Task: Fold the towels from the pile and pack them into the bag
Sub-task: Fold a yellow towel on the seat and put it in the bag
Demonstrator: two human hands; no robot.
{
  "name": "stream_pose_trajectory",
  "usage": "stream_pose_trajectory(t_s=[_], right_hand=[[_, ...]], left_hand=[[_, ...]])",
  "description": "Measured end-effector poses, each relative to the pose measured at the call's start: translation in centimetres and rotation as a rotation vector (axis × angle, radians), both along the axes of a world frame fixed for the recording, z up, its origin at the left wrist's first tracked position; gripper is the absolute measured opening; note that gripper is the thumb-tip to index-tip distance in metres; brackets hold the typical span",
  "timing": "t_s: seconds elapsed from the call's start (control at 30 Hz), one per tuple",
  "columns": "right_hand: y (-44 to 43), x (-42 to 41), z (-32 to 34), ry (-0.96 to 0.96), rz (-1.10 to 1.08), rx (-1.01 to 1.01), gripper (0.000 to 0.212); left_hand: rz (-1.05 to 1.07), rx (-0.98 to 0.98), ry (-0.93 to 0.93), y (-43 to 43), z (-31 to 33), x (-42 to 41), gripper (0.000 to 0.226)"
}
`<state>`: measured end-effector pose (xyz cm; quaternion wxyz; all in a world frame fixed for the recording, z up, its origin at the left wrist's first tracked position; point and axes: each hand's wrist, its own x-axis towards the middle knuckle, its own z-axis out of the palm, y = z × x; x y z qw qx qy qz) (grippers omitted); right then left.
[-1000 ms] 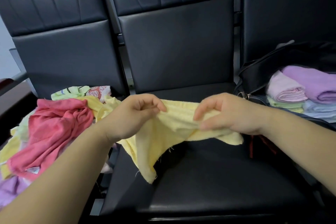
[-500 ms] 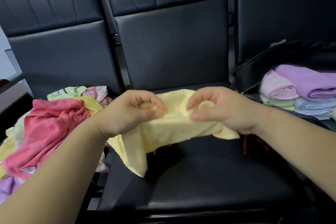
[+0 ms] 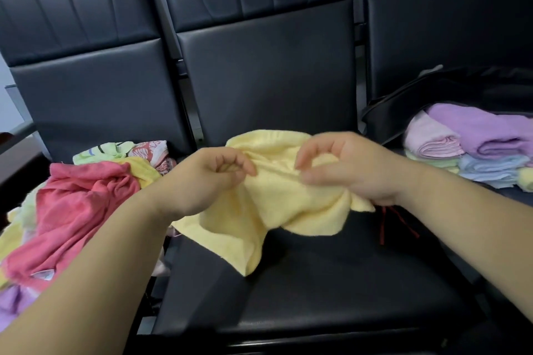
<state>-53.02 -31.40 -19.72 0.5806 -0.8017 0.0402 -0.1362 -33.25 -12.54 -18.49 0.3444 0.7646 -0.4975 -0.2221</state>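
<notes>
Head view: The yellow towel [image 3: 282,204] is in the middle of the frame, held up over the middle seat [image 3: 317,297] by both hands. It is pale and soft and bunched into loose folds. Its top edge rises in a hump between the hands, and one corner hangs down to a point just above the seat cushion.

The left hand [image 3: 207,179] has a narrow grip, with curled fingers and thumb pinching the towel's left side. The right hand [image 3: 354,170] also has curled fingers. Its thumb and forefinger form a ring over the cloth, and the towel is gathered under the palm. The fingertips there are blurred.

The pile [image 3: 80,210] lies in the lower left of the frame on the left seat, a heap of pink, yellow, purple and patterned cloth that spills to the seat's front edge.

At the right edge of the frame, the black bag [image 3: 403,106] lies open on the right seat. Folded towels [image 3: 490,135] in purple, pale pink, green and blue are stacked inside it. A red cord [image 3: 383,222] hangs beside the bag, under the right wrist.

The dark cushion of the middle seat lies bare below and in front of the hanging corner, between the pile and the bag.
</notes>
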Motion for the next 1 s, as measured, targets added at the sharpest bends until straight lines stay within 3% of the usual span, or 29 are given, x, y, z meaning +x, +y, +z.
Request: stream_pose_trajectory(t_s=[0.07, 0.13, 0.2, 0.3, 0.33, 0.4, 0.43, 0.5, 0.57, 0.63, 0.67, 0.73, 0.8, 0.87, 0.93, 1.0], right_hand=[[-0.4, 0.0, -0.5, 0.214, 0.088, -0.332, 0.016], [-0.6, 0.1, -1.1, 0.400, 0.080, -0.540, 0.010], [-1.4, 0.3, -1.1, 0.307, -0.053, -0.571, 0.007], [-2.1, 0.2, 0.0, 0.022, -0.227, -0.048, 0.026], [-2.0, 0.3, 0.2, -0.020, -0.227, 0.136, 0.032], [-1.0, 0.3, 0.4, -0.085, -0.188, 0.281, 0.039], [-0.4, 0.2, 0.4, -0.106, -0.150, 0.244, 0.037], [0.1, -0.2, 0.3, -0.059, -0.042, 0.023, 0.023], [-0.1, -0.4, -0.1, 0.144, 0.064, -0.317, 0.015], [-0.1, 0.1, -0.8, 0.321, 0.112, -0.566, 0.013], [-0.3, 0.3, -0.8, 0.321, 0.088, -0.609, 0.011], [-1.0, 0.2, -0.3, 0.220, -0.035, -0.557, 0.012], [-2.0, -0.2, 0.5, 0.081, -0.168, -0.349, 0.023], [-2.2, -0.4, 0.6, -0.016, -0.201, -0.100, 0.031], [-1.5, -0.3, 0.1, -0.058, -0.184, -0.022, 0.038], [-0.6, -0.3, 0.0, -0.080, -0.147, -0.026, 0.033]], left_hand=[[0.067, -0.106, 0.107, -0.1, -0.1, -0.2, 0.029], [0.047, -0.188, 0.141, -0.4, 0.0, -1.1, 0.034], [-0.057, -0.211, 0.090, -0.3, 0.3, -1.8, 0.030], [-0.238, -0.083, 0.152, 0.0, 1.0, -1.7, 0.005], [-0.275, -0.014, 0.123, 0.1, 1.0, -1.5, 0.010], [-0.269, 0.033, -0.041, -0.1, 0.9, -1.7, 0.011], [-0.215, -0.009, -0.072, -0.3, 0.8, -1.7, 0.009], [-0.039, -0.147, 0.038, -0.5, 0.6, -1.3, 0.013], [0.099, -0.272, 0.199, -0.7, 0.2, -0.9, 0.015], [0.132, -0.323, 0.164, -0.9, 0.1, -1.5, 0.021], [0.105, -0.335, 0.115, -0.9, 0.1, -1.9, 0.026], [-0.033, -0.302, 0.091, -0.6, 0.7, -2.4, 0.021], [-0.216, -0.100, 0.104, -0.2, 1.3, -2.0, 0.006], [-0.301, 0.107, -0.062, 0.1, 1.3, -1.5, 0.010], [-0.245, 0.119, -0.143, -0.1, 0.9, -1.2, 0.007], [-0.119, 0.003, -0.098, -0.2, 0.6, -1.0, 0.013]])
